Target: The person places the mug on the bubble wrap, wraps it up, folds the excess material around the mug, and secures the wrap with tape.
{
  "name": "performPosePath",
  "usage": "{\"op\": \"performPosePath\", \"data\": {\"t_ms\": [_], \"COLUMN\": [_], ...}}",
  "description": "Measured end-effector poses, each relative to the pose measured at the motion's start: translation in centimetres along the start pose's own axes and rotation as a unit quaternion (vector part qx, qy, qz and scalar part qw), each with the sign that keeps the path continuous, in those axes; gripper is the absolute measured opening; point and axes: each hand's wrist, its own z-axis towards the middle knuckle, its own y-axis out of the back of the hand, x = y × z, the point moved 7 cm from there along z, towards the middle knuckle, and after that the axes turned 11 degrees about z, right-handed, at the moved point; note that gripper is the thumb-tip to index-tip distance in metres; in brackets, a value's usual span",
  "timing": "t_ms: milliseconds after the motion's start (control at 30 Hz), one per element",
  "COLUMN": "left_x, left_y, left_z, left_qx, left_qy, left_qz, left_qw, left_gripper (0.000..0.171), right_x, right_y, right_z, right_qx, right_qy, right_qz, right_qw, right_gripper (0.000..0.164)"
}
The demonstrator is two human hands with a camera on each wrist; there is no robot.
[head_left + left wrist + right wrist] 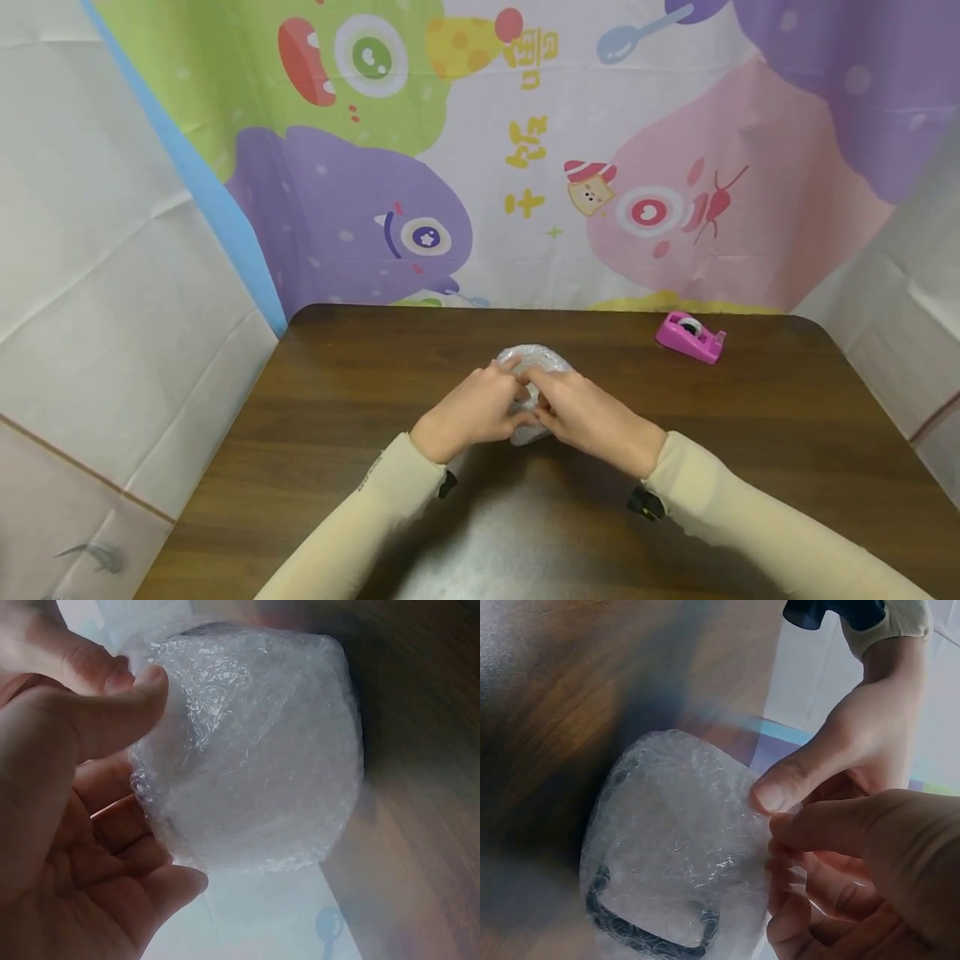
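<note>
On the dark wooden table stands a rounded bundle [536, 356] in clear bubble wrap, pale beneath its crinkled layers. Through the wrap, the right wrist view shows a dark, curved, handle-like band [646, 939]. My left hand [480, 406] holds the bundle at its side, with the thumb [774, 793] against the wrap and fingers curled along the edge. My right hand [592, 417] meets it there, thumb and forefinger pinching at the edge of the bubble wrap [255, 757]. The fingers of both hands partly hide that side.
A pink tape dispenser [688, 340] with a roll in it stands at the back right of the table [360, 350]. Behind the table's far edge hangs a cartoon-printed curtain [525, 250]. Pale sheets [112, 208] cover the sides.
</note>
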Motion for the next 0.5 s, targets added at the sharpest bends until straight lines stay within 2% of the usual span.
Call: {"op": "performPosePath", "data": {"t_ms": [167, 300, 400, 500], "left_x": [-0.1, 0.0, 0.1, 0.2], "left_y": [0.0, -0.1, -0.1, -0.2], "left_z": [0.0, 0.0, 0.1, 0.2], "left_qx": [-0.014, -0.013, -0.006, 0.004], "left_qy": [-0.005, -0.006, -0.006, -0.002], "left_qz": [-0.004, -0.004, -0.001, -0.003], "left_qw": [0.9999, 0.9999, 1.0, 1.0], "left_gripper": [0.025, 0.026, 0.024, 0.022], "right_x": [0.3, 0.6, 0.4, -0.2], "right_y": [0.2, 0.8, 1.7, 2.5], "right_z": [-0.2, -0.5, -0.6, -0.7], "right_qx": [0.009, 0.024, 0.036, 0.05], "right_qy": [0.014, 0.019, -0.005, -0.046], "right_qz": [0.01, -0.017, -0.029, -0.007], "right_qw": [1.0, 0.999, 0.999, 0.998], "right_gripper": [0.028, 0.036, 0.036, 0.024]}}
